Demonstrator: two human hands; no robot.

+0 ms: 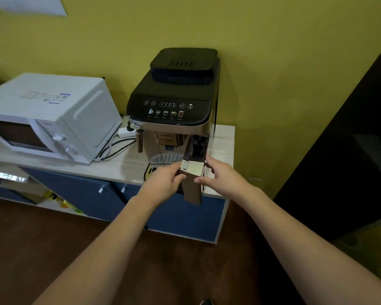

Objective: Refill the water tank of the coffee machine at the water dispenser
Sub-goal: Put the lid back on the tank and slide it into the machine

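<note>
A black and beige coffee machine (174,106) stands on a light wooden counter against the yellow wall. Its water tank (193,172), with a beige front panel and dark clear walls, sticks partway out of the slot at the machine's front right. My left hand (165,181) grips the tank's left side. My right hand (223,176) grips its right side, thumb on the front panel. The tank's rear part is still inside the machine. No water dispenser is in view.
A white microwave (46,119) sits on the counter (223,139) left of the machine, with a power strip (125,132) and cables between them. Blue cabinet doors (92,194) are below. A dark panel (343,161) rises at the right. The floor is dark wood.
</note>
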